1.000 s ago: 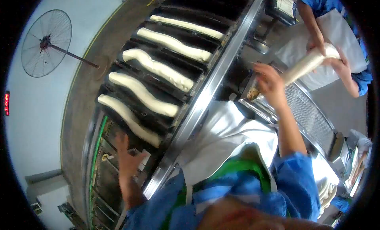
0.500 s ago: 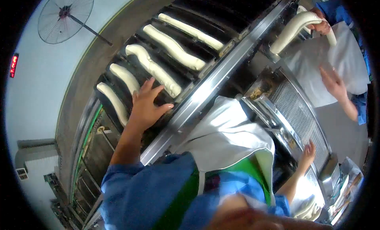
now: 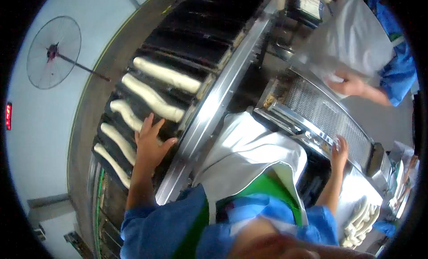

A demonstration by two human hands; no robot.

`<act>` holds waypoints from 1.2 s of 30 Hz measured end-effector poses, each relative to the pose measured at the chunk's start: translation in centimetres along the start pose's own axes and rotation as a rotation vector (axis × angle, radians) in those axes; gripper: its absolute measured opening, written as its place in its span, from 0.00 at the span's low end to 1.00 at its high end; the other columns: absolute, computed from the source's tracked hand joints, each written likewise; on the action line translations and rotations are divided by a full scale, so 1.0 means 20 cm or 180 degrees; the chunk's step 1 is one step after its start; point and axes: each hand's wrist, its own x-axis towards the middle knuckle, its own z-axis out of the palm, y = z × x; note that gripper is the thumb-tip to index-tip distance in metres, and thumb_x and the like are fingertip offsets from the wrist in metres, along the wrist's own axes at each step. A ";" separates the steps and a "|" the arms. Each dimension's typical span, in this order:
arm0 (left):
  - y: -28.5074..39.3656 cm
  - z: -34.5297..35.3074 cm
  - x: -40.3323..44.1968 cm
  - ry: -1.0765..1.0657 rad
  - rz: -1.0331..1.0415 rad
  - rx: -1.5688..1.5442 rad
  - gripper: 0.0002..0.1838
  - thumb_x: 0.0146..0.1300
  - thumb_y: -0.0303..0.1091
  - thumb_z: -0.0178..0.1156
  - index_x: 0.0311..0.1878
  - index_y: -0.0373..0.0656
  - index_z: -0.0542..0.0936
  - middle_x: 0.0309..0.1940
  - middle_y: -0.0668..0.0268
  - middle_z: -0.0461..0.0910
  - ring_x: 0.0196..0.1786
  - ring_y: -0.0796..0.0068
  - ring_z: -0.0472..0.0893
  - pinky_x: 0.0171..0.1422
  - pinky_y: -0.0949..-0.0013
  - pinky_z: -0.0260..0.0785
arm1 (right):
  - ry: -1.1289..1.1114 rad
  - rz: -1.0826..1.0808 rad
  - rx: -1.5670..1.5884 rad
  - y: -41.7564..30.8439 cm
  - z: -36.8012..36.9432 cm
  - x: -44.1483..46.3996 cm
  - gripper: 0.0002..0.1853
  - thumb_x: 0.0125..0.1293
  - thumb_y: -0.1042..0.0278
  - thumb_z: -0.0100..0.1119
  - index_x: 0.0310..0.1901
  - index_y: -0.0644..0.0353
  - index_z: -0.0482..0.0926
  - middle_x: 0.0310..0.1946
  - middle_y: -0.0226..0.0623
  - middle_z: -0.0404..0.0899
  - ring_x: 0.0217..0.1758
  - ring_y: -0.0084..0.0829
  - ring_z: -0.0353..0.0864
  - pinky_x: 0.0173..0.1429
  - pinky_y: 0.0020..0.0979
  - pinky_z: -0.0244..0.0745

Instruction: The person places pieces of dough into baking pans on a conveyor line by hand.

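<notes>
As the left hand (image 3: pixel 151 143) splays over a dough strip (image 3: pixel 125 113) left of the steel rail (image 3: pixel 211 109), pressing hard could dent it, with the right hand (image 3: pixel 340 154) across the rail, its grip unclear from here.

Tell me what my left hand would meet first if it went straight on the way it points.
Your left hand would probably meet a dough strip, second from the top of the five in the black trays. Its height above them is unclear, so it could pass over.
</notes>
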 end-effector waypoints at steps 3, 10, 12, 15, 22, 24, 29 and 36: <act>-0.04 0.07 0.05 0.0147 0.0269 -0.0212 0.34 0.50 0.50 0.68 0.59 0.47 0.73 0.69 0.49 0.57 0.71 0.49 0.57 0.69 0.35 0.42 | 0.0026 0.0268 -0.0091 -0.04 -0.01 -0.01 0.19 0.56 0.78 0.58 0.51 0.60 0.75 0.53 0.45 0.74 0.58 0.45 0.73 0.63 0.36 0.67; 0.09 0.06 0.18 -0.0354 0.0069 0.0068 0.35 0.53 0.48 0.67 0.63 0.45 0.70 0.72 0.51 0.53 0.74 0.51 0.52 0.73 0.38 0.34 | 0.0156 0.0375 0.0010 0.06 -0.06 -0.08 0.20 0.56 0.79 0.58 0.52 0.62 0.74 0.53 0.47 0.74 0.57 0.47 0.73 0.61 0.37 0.68; 0.08 0.08 0.18 -0.0241 0.0272 0.0003 0.35 0.53 0.48 0.66 0.63 0.45 0.70 0.71 0.51 0.53 0.74 0.52 0.53 0.73 0.37 0.35 | 0.0281 0.0491 0.0000 0.04 -0.06 -0.11 0.20 0.56 0.79 0.57 0.53 0.63 0.74 0.53 0.47 0.73 0.56 0.47 0.73 0.60 0.38 0.68; 0.11 0.08 0.16 -0.0230 0.0503 -0.0102 0.34 0.54 0.48 0.66 0.63 0.45 0.70 0.71 0.55 0.56 0.73 0.55 0.54 0.73 0.37 0.37 | 0.0170 0.0440 -0.0271 -0.01 -0.09 -0.14 0.18 0.60 0.78 0.54 0.54 0.61 0.74 0.54 0.44 0.74 0.59 0.44 0.73 0.58 0.37 0.71; 0.03 0.18 0.02 -0.0320 0.0652 -0.0296 0.34 0.57 0.48 0.63 0.63 0.37 0.69 0.71 0.47 0.55 0.72 0.46 0.56 0.72 0.44 0.43 | 0.0182 0.0665 -0.0266 0.00 -0.12 -0.25 0.17 0.62 0.65 0.59 0.53 0.56 0.76 0.54 0.43 0.74 0.55 0.43 0.74 0.60 0.39 0.70; 0.04 0.09 0.04 -0.0334 0.0563 -0.0291 0.35 0.57 0.48 0.63 0.62 0.35 0.69 0.70 0.47 0.55 0.71 0.44 0.55 0.72 0.46 0.46 | 0.0260 0.0574 -0.0173 -0.06 -0.07 -0.23 0.16 0.62 0.67 0.57 0.52 0.57 0.76 0.50 0.44 0.75 0.53 0.46 0.74 0.57 0.40 0.71; 0.19 0.18 -0.20 -0.0171 0.0440 -0.0224 0.33 0.56 0.42 0.65 0.64 0.40 0.69 0.72 0.53 0.53 0.73 0.49 0.53 0.72 0.44 0.47 | 0.0357 0.0504 -0.0112 0.16 -0.09 -0.36 0.15 0.64 0.63 0.55 0.49 0.60 0.75 0.48 0.48 0.75 0.53 0.49 0.73 0.58 0.43 0.69; 0.30 0.22 -0.19 -0.0225 0.0459 -0.0214 0.32 0.54 0.37 0.66 0.63 0.41 0.70 0.72 0.53 0.53 0.73 0.51 0.53 0.73 0.46 0.44 | 0.0343 0.0798 -0.0047 0.23 -0.13 -0.42 0.16 0.61 0.66 0.56 0.51 0.59 0.75 0.51 0.47 0.74 0.55 0.48 0.73 0.60 0.42 0.69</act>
